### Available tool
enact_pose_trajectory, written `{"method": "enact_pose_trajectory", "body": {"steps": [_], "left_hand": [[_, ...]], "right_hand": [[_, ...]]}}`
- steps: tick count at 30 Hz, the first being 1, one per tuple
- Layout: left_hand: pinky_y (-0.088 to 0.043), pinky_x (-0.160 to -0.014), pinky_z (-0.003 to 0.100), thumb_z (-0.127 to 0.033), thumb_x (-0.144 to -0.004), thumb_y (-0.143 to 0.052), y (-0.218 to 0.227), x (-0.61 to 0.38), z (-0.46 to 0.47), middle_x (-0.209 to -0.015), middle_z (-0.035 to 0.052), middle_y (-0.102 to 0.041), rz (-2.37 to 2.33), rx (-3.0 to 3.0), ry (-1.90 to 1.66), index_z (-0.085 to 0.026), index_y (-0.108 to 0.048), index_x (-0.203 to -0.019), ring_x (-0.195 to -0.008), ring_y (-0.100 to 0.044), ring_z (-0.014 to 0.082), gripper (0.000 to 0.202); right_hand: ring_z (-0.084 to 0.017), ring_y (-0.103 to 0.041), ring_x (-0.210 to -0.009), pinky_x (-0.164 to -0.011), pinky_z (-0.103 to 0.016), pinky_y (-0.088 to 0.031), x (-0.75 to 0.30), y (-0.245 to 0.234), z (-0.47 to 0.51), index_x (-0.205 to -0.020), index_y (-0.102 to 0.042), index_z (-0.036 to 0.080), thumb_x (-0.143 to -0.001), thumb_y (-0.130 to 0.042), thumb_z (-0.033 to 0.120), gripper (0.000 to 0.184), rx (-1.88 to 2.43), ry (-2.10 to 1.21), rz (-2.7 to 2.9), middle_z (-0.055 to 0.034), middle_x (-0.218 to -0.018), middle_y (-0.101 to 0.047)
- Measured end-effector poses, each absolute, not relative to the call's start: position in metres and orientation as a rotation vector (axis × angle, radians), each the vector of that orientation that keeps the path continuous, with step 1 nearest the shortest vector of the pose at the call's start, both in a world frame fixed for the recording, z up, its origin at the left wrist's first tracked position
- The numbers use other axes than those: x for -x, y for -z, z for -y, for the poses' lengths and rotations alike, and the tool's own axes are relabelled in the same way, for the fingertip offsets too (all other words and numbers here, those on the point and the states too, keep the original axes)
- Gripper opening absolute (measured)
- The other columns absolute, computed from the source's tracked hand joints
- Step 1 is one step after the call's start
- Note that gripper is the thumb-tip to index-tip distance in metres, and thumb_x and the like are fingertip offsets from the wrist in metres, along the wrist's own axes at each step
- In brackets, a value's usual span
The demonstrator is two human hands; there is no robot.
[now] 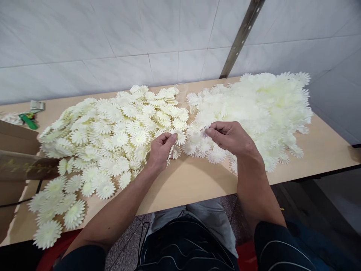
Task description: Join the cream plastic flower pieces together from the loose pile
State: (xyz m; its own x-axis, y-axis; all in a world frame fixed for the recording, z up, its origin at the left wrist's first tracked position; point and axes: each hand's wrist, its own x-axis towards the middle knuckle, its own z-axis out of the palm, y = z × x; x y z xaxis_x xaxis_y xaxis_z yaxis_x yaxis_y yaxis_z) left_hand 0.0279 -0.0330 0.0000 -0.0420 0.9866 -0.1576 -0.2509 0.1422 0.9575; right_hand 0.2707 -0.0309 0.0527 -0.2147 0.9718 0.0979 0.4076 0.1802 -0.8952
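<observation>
My left hand [163, 151] is closed at the front of a heap of cream artificial flowers [118, 116], thumb pressed to fingers. Edges of a few stacked flowers [170, 153] show below its thumb. To the right, my right hand [232, 138] is pinched, with a small bit of a white petalled flower [205, 131] at its fingertips. Behind and around that hand spreads a second, whiter pile of fluffy-looking flowers [262, 105]. The two hands are apart, both just above the table.
The light wooden table [188, 184] runs along a tiled wall [126, 34] with a metal upright [241, 37]. At the left are a cardboard box [17, 139] and a green-handled tool [28, 121]. Loose flowers [47, 233] hang over the front left edge.
</observation>
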Motion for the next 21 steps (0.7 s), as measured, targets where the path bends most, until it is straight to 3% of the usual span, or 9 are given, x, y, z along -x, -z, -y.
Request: {"method": "enact_pose_trajectory", "body": {"steps": [4, 7, 11, 13, 17, 21], "left_hand": [[-0.021, -0.033, 0.023, -0.062, -0.061, -0.098, 0.001, -0.029, 0.034, -0.055, -0.0077, -0.051, -1.150, -0.894, -1.207, -0.019, -0.071, -0.076, -0.038, -0.035, 0.0051, 0.053], [-0.024, -0.037, 0.023, -0.059, -0.063, -0.098, 0.006, -0.029, 0.034, -0.054, -0.0073, -0.050, -1.179, -0.936, -1.225, -0.019, -0.075, -0.078, -0.042, -0.035, 0.0057, 0.049], [-0.032, -0.047, 0.024, -0.055, -0.073, -0.094, 0.011, -0.029, 0.037, -0.058, -0.0041, -0.056, -1.221, -1.105, -1.260, -0.018, -0.081, -0.078, -0.052, -0.042, 0.0085, 0.039], [-0.038, -0.053, 0.025, -0.054, -0.078, -0.091, 0.011, -0.030, 0.039, -0.063, -0.0019, -0.061, -1.232, -1.201, -1.284, -0.018, -0.082, -0.079, -0.058, -0.048, 0.0108, 0.036], [-0.044, -0.059, 0.027, -0.056, -0.083, -0.087, 0.010, -0.033, 0.045, -0.067, 0.0011, -0.069, -1.198, -1.312, -1.323, -0.019, -0.085, -0.084, -0.061, -0.054, 0.0134, 0.037], [-0.045, -0.059, 0.027, -0.054, -0.087, -0.084, 0.008, -0.035, 0.048, -0.067, 0.0012, -0.070, -1.173, -1.348, -1.380, -0.019, -0.085, -0.085, -0.060, -0.053, 0.0131, 0.036]], "right_hand": [[-0.014, -0.046, -0.058, -0.056, -0.032, -0.037, -0.293, -0.053, 0.031, -0.083, -0.076, 0.020, -0.097, -0.070, 0.058, 0.041, 1.447, -0.683, 1.717, 0.0002, -0.063, -0.056], [-0.019, -0.059, -0.064, -0.065, -0.036, -0.050, -0.309, -0.053, 0.033, -0.101, -0.082, 0.020, -0.094, -0.075, 0.053, 0.035, 1.654, -0.326, 1.613, -0.0054, -0.076, -0.073], [-0.019, -0.063, -0.064, -0.073, -0.039, -0.057, -0.306, -0.060, 0.043, -0.107, -0.084, 0.020, -0.100, -0.068, 0.052, 0.036, 1.699, 0.074, 1.481, -0.0112, -0.097, -0.083], [-0.019, -0.064, -0.065, -0.070, -0.037, -0.056, -0.289, -0.063, 0.047, -0.106, -0.084, 0.020, -0.104, -0.063, 0.057, 0.042, 1.594, 0.006, 1.551, -0.0119, -0.099, -0.083], [-0.018, -0.063, -0.065, -0.063, -0.033, -0.050, -0.244, -0.058, 0.046, -0.101, -0.085, 0.019, -0.101, -0.065, 0.072, 0.056, 1.392, -0.549, 1.913, -0.0111, -0.093, -0.082], [-0.015, -0.054, -0.061, -0.061, -0.031, -0.041, -0.223, -0.040, 0.036, -0.090, -0.083, 0.018, -0.100, -0.067, 0.068, 0.053, 1.370, -0.758, 1.977, -0.0043, -0.071, -0.071]]}}
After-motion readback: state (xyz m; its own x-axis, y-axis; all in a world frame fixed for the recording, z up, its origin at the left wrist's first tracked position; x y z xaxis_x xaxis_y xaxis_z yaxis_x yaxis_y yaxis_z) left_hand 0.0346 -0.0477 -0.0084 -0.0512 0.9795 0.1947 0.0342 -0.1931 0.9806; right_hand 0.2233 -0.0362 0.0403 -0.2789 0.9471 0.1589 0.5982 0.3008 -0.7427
